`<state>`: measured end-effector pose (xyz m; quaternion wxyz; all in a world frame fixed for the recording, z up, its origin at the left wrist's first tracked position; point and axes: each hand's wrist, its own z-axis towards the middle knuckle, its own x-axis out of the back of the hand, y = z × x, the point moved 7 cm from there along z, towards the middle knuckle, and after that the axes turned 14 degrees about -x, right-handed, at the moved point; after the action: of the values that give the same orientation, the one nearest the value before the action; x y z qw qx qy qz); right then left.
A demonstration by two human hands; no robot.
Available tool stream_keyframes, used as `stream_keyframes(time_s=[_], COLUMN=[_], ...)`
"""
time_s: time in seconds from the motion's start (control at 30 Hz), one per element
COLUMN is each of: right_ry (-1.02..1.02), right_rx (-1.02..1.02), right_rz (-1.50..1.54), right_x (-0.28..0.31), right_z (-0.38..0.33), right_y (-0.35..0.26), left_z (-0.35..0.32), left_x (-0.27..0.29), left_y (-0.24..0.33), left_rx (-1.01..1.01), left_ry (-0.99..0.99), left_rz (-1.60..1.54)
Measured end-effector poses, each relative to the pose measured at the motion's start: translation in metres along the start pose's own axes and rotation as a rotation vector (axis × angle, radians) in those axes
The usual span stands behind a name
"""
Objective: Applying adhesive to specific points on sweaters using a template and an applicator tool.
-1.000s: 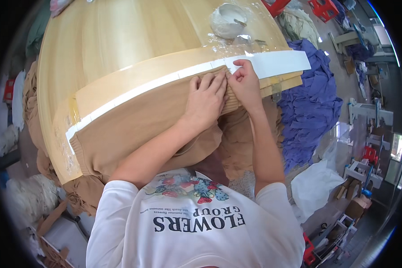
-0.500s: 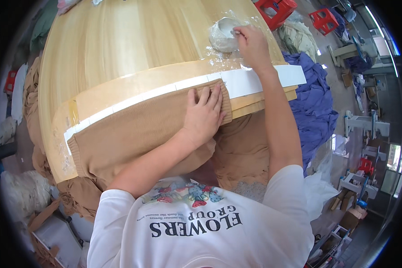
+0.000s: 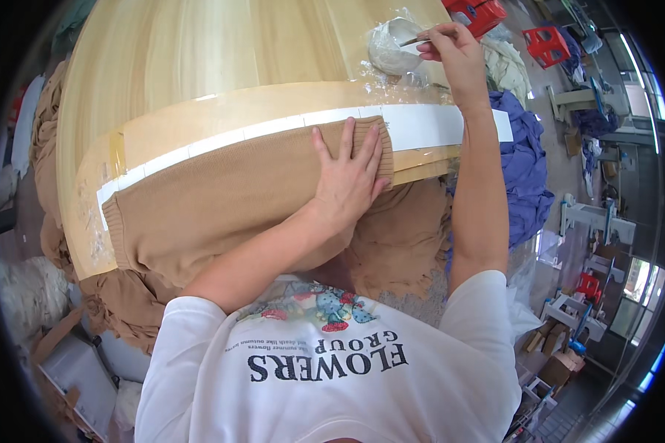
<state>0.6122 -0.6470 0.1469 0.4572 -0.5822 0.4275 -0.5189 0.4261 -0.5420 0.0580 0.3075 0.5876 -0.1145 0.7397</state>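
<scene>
My left hand (image 3: 347, 177) lies flat with fingers spread on a tan knitted piece (image 3: 222, 196), close to its ribbed right end. The knit is stretched out along a white marked strip (image 3: 447, 127) on the table. Up at the right, my right hand (image 3: 458, 59) pinches a thin, dark-tipped tool (image 3: 414, 41); its exact kind is too small to make out. The tool's tip is at the opening of a white bowl (image 3: 386, 55) that is coated in whitish residue and film.
A wooden table (image 3: 222, 44) carries a pale board under the strip. Brown fabric (image 3: 395, 240) hangs at the near edge, with purple fabric (image 3: 521, 177) heaped on the right. Red stools (image 3: 545, 46) and sewing machine stands (image 3: 595, 221) are beyond.
My right hand has drawn back to the right from the bowl, and the tool now shows between its fingers. My left hand stays on the knit, its fingers spread wider.
</scene>
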Motion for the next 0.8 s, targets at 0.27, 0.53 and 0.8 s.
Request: stream_keyframes(time_s=[0.27, 0.53, 0.8], right_ry=[0.278, 0.18, 0.131], right_rx=[0.227, 0.081, 0.046], right_rz=[0.222, 0.167, -0.025], right_x=[0.026, -0.024, -0.039], right_z=[-0.064, -0.148, -0.142], right_y=[-0.01, 0.028, 0.048], left_z=[0.0, 0.001, -0.001], left_x=[-0.002, -0.001, -0.006], left_y=[0.001, 0.002, -0.001], left_rx=[-0.011, -0.016, -0.007], left_ry=[-0.009, 0.019, 0.0], left_rz=[0.018, 0.003, 0.002])
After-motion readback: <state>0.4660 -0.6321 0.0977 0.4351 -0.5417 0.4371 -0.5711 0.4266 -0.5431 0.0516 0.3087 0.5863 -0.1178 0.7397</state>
